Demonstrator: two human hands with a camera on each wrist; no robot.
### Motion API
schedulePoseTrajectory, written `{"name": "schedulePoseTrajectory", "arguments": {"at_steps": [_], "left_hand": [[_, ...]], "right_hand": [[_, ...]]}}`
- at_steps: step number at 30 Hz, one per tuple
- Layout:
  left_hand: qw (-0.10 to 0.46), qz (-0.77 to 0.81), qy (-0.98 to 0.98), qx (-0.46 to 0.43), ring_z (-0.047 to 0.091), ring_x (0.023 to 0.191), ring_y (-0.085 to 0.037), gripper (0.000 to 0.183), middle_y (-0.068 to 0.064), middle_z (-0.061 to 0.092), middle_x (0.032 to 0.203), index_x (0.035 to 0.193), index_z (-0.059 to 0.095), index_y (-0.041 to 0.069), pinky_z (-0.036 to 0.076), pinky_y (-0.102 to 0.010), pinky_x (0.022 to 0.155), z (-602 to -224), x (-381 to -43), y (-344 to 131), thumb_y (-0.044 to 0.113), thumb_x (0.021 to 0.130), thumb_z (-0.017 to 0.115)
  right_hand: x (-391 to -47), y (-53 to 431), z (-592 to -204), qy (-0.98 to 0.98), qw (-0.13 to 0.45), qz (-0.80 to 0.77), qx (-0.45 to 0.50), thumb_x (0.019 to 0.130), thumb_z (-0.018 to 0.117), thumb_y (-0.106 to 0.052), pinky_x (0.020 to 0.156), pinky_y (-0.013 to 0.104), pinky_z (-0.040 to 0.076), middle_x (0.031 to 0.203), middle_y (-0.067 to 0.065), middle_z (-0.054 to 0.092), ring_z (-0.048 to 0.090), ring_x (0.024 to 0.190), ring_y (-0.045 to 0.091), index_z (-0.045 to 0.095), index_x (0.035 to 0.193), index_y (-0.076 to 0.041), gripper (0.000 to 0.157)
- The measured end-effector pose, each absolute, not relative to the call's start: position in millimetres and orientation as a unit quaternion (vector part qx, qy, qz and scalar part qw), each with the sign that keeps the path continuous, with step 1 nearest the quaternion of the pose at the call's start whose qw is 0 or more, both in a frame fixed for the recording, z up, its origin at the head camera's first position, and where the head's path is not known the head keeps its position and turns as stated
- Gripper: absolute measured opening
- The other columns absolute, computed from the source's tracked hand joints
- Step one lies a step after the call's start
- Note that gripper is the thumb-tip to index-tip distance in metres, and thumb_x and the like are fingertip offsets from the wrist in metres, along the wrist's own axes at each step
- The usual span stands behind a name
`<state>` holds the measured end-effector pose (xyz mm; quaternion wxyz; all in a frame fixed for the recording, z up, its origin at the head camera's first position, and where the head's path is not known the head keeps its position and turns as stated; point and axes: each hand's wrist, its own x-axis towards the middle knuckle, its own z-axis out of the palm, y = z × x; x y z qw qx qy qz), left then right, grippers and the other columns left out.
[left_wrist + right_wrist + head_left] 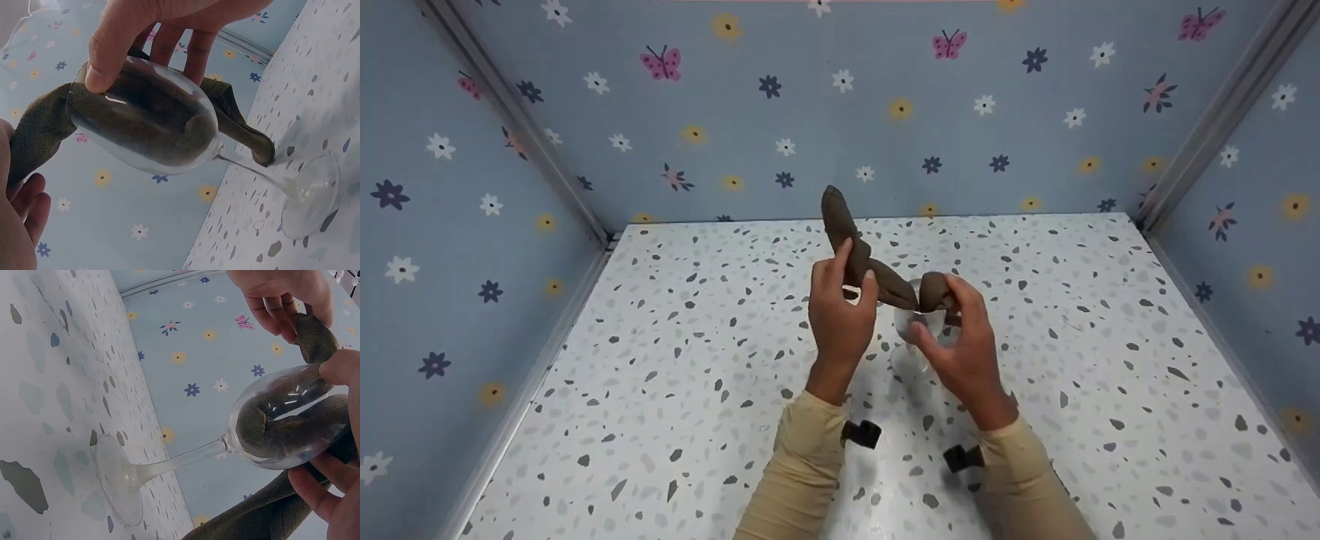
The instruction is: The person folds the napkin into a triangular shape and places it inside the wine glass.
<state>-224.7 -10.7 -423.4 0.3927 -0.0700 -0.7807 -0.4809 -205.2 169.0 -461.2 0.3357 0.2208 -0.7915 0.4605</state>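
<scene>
A clear wine glass [911,324] stands tilted close over the speckled tabletop, its foot [121,478] low and its rim up between the hands. Brown cloth [844,221] is stuffed into the bowl and shows through it, with parts hanging outside. My right hand [964,356] grips the bowl, thumb on the near side and fingers on the far side, with cloth bunched at the fingertips. To the left, my left hand [840,315] pinches a length of the cloth between thumb and fingers. In the right wrist view the left hand [287,298] holds the cloth above the rim.
The white speckled table [697,420] lies under both hands. Blue walls [870,127] with flowers and butterflies enclose it at the back and sides, with grey posts [1215,120] at the corners. Small black camera mounts [864,433] sit on both wrists.
</scene>
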Motion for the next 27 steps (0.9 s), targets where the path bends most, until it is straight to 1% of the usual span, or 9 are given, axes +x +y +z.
{"name": "schedulePoseTrajectory", "arguments": {"at_steps": [5, 8, 9, 11, 14, 17, 22, 24, 27], "left_hand": [[0.420, -0.416, -0.803, -0.073, 0.057, 0.079, -0.021, 0.046, -0.012, 0.053, 0.109, 0.140, 0.060, 0.011, 0.048, -0.033, 0.059, -424.8, -224.4, -14.5, 0.024, 0.096, 0.066], [0.442, -0.379, -0.808, -0.091, 0.058, 0.094, -0.024, 0.046, -0.015, 0.052, 0.120, 0.140, 0.060, 0.011, 0.050, -0.035, 0.059, -422.8, -224.8, -16.7, 0.024, 0.096, 0.066], [0.447, -0.367, -0.810, -0.097, 0.058, 0.103, -0.025, 0.046, -0.016, 0.051, 0.126, 0.140, 0.060, 0.010, 0.052, -0.035, 0.062, -421.7, -224.9, -17.5, 0.024, 0.096, 0.066], [0.453, -0.344, -0.815, -0.110, 0.053, 0.122, -0.028, 0.046, -0.016, 0.047, 0.140, 0.139, 0.060, 0.007, 0.054, -0.038, 0.078, -419.2, -225.0, -19.1, 0.023, 0.096, 0.066], [0.457, -0.315, -0.823, -0.126, 0.042, 0.138, -0.029, 0.047, -0.014, 0.042, 0.152, 0.138, 0.059, 0.001, 0.045, -0.042, 0.101, -414.7, -225.5, -20.5, 0.023, 0.096, 0.065], [0.459, -0.296, -0.826, -0.140, 0.041, 0.140, -0.029, 0.048, -0.011, 0.046, 0.152, 0.139, 0.058, 0.000, 0.038, -0.045, 0.110, -411.3, -227.0, -20.8, 0.021, 0.096, 0.065], [0.450, -0.287, -0.831, -0.157, 0.044, 0.137, -0.029, 0.046, -0.009, 0.052, 0.148, 0.142, 0.059, 0.011, 0.040, -0.047, 0.106, -409.3, -227.4, -20.3, 0.021, 0.098, 0.063], [0.444, -0.289, -0.833, -0.159, 0.044, 0.136, -0.030, 0.041, -0.011, 0.051, 0.148, 0.139, 0.063, 0.016, 0.039, -0.052, 0.104, -410.0, -226.0, -20.3, 0.024, 0.098, 0.063], [0.432, -0.295, -0.838, -0.155, 0.042, 0.137, -0.032, 0.034, -0.015, 0.048, 0.148, 0.129, 0.071, 0.020, 0.033, -0.058, 0.105, -411.4, -223.0, -21.0, 0.031, 0.098, 0.064]], "right_hand": [[-205.3, 169.0, -462.2, -0.791, 0.336, 0.459, 0.224, 0.086, 0.081, -0.016, 0.080, 0.038, 0.052, 0.144, 0.011, 0.048, 0.056, 0.105, 0.022, 0.043, 0.149, -0.004, 0.075], [-205.3, 169.0, -462.3, -0.789, 0.336, 0.462, 0.226, 0.086, 0.080, -0.015, 0.079, 0.038, 0.052, 0.144, 0.011, 0.048, 0.056, 0.103, 0.022, 0.042, 0.149, -0.003, 0.075], [-205.3, 168.9, -462.4, -0.788, 0.336, 0.464, 0.226, 0.086, 0.080, -0.014, 0.078, 0.038, 0.051, 0.144, 0.011, 0.048, 0.055, 0.102, 0.022, 0.042, 0.149, -0.003, 0.075], [-205.5, 168.6, -462.7, -0.787, 0.336, 0.466, 0.226, 0.086, 0.080, -0.014, 0.078, 0.038, 0.051, 0.144, 0.010, 0.048, 0.055, 0.101, 0.022, 0.042, 0.149, -0.003, 0.075], [-206.0, 168.9, -462.3, -0.786, 0.336, 0.467, 0.227, 0.086, 0.080, -0.014, 0.077, 0.038, 0.051, 0.143, 0.010, 0.049, 0.055, 0.101, 0.023, 0.042, 0.149, -0.003, 0.075], [-206.3, 169.6, -461.2, -0.785, 0.337, 0.467, 0.227, 0.086, 0.080, -0.014, 0.077, 0.039, 0.051, 0.143, 0.010, 0.049, 0.055, 0.100, 0.023, 0.042, 0.149, -0.003, 0.074], [-206.2, 169.8, -459.2, -0.786, 0.337, 0.466, 0.226, 0.086, 0.080, -0.014, 0.077, 0.039, 0.051, 0.144, 0.010, 0.048, 0.055, 0.100, 0.022, 0.042, 0.149, -0.004, 0.074], [-205.7, 169.4, -459.2, -0.787, 0.336, 0.465, 0.226, 0.086, 0.080, -0.014, 0.077, 0.039, 0.051, 0.144, 0.010, 0.048, 0.056, 0.100, 0.023, 0.042, 0.149, -0.004, 0.074], [-204.8, 168.4, -460.0, -0.789, 0.333, 0.464, 0.225, 0.086, 0.080, -0.014, 0.078, 0.039, 0.052, 0.144, 0.010, 0.048, 0.056, 0.101, 0.024, 0.042, 0.149, -0.004, 0.075]]}}
